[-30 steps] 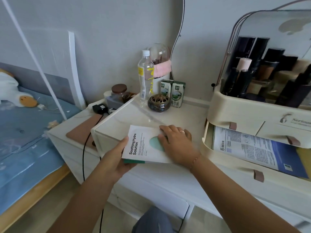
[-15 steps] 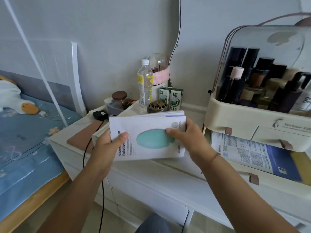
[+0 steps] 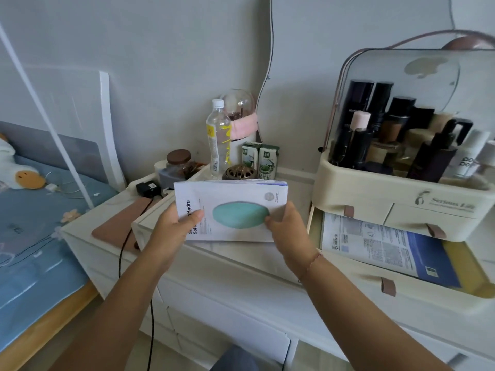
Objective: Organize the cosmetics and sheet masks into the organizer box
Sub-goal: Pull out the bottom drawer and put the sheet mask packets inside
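A stack of white sheet masks [image 3: 235, 199] with a teal oval on the top pack is held upright above the white dresser top. My left hand [image 3: 174, 231] grips its left edge and my right hand [image 3: 288, 228] grips its right edge. To the right stands the cream organizer box [image 3: 375, 194] with a clear lid. Dark cosmetic bottles and tubes [image 3: 380, 129] fill its top compartment. Its bottom drawer [image 3: 356, 287] is pulled out, and blue and white sheet mask packs [image 3: 388, 245] lie flat inside.
Behind the masks stand a water bottle [image 3: 218, 137], two small green cartons [image 3: 261, 159], a round incense burner [image 3: 239, 172] and a brown-lidded jar [image 3: 179, 163]. A brown pad [image 3: 120, 223] and a black charger with cable [image 3: 147, 188] lie at the left. A bed is far left.
Both hands lifted the sheet mask stack off the dresser top and turned it upright to face me. Over the last half second it has barely moved.
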